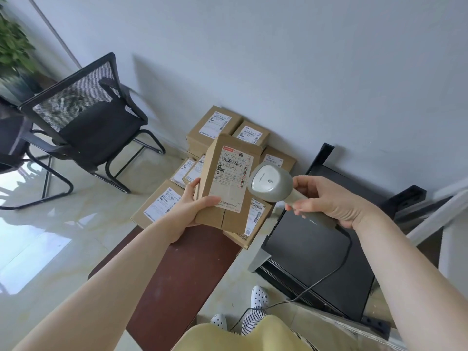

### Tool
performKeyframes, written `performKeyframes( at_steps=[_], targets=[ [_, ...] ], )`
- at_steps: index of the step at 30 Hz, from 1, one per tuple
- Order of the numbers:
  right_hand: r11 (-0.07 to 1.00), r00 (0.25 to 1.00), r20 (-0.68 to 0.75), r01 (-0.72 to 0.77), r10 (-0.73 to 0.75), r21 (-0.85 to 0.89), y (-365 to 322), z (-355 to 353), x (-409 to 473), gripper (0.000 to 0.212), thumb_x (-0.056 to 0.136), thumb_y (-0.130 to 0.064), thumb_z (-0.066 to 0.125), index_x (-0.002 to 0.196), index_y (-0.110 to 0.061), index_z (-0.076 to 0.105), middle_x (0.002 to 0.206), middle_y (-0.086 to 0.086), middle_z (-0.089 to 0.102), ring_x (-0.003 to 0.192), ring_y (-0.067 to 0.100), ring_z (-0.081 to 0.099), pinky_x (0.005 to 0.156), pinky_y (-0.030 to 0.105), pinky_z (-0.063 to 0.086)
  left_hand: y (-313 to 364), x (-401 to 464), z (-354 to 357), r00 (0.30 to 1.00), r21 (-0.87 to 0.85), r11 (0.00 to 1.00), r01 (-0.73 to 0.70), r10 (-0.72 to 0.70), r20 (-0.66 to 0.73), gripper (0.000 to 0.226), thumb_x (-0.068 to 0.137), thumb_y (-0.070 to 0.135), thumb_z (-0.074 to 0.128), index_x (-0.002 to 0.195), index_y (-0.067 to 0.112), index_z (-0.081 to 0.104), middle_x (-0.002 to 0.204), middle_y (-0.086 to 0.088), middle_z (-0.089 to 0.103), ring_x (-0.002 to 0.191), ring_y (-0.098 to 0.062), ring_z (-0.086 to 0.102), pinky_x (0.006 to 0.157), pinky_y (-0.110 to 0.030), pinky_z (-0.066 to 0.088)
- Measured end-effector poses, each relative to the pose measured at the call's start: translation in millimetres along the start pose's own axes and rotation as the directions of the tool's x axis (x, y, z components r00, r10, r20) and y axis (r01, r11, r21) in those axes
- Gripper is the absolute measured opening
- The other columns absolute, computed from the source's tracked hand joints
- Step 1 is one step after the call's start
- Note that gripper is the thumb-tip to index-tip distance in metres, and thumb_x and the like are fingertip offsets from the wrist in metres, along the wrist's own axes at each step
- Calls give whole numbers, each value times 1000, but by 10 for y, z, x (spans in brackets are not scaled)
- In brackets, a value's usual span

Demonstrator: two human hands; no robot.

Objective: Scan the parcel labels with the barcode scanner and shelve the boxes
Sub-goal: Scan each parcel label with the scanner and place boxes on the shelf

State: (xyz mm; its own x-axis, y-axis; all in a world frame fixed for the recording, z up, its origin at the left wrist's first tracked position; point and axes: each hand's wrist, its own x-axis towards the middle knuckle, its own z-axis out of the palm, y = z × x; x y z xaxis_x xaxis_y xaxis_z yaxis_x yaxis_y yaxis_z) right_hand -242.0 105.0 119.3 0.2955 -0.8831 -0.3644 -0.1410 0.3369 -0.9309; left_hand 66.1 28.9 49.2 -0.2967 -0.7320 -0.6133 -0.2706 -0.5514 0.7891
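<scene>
My left hand (193, 207) grips a brown cardboard parcel (228, 183) by its lower left edge and holds it up with its white barcode label (231, 169) facing me. My right hand (329, 201) grips the handle of a grey barcode scanner (271, 182). The scanner's head sits just right of the label, almost touching the parcel's edge. Behind and below the held parcel, several labelled cardboard boxes (215, 125) lie piled on a dark red bench (177, 269). The scanner's black cable (326, 274) trails down to the floor.
A black metal shelf (316, 262) stands low at the right, next to the bench. A black mesh chair (88, 127) stands at the left on the glossy tiled floor. A green plant (12, 46) fills the far left corner. The wall is close behind the boxes.
</scene>
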Motion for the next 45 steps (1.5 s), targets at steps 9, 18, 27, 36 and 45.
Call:
performKeyframes(
  at_steps=[9, 18, 27, 36, 45],
  targets=[
    [726, 986, -134, 22, 97, 687, -26, 592, 123, 52, 65, -33, 76, 105, -4, 63, 83, 5, 63, 63, 13, 54, 58, 23, 50, -50, 192, 196, 982, -3, 1000, -16, 15, -187, 125, 41, 66, 88, 148, 56, 25, 138, -2, 53, 111, -23, 68, 90, -41, 61],
    [575, 956, -212, 58, 204, 816, -137, 949, 198, 40, 78, -33, 73, 108, -8, 63, 83, 2, 66, 62, 13, 53, 57, 22, 48, -104, 334, 273, 969, 2, 1000, -7, 7, -245, 131, 23, 82, 86, 138, 64, 27, 142, -2, 47, 118, -26, 63, 99, -50, 55],
    [616, 932, -262, 57, 248, 786, -193, 957, 220, 28, 88, -30, 64, 106, -8, 62, 79, 1, 67, 60, 12, 54, 56, 23, 48, -76, 324, 297, 971, 9, 1000, 7, -4, -239, 131, 25, 82, 86, 139, 64, 25, 141, -3, 47, 117, -27, 64, 98, -49, 56],
    [748, 756, -566, 157, 330, 645, 154, 594, 167, 25, 88, -23, 69, 104, -5, 65, 81, 3, 67, 66, 13, 58, 62, 26, 50, -51, 317, 295, 974, -43, 999, -9, -1, -228, 135, 26, 79, 88, 144, 60, 26, 143, 0, 49, 117, -26, 64, 97, -51, 57],
    [856, 198, -843, 33, 501, 516, 1336, -183, 117, 37, 86, -24, 78, 108, -5, 56, 109, 8, 64, 98, 24, 61, 94, 38, 48, 17, 228, 602, 992, -141, 990, -24, 7, -124, 122, 46, 57, 86, 151, 47, 26, 134, 3, 61, 110, -22, 71, 92, -49, 60]
  ],
)
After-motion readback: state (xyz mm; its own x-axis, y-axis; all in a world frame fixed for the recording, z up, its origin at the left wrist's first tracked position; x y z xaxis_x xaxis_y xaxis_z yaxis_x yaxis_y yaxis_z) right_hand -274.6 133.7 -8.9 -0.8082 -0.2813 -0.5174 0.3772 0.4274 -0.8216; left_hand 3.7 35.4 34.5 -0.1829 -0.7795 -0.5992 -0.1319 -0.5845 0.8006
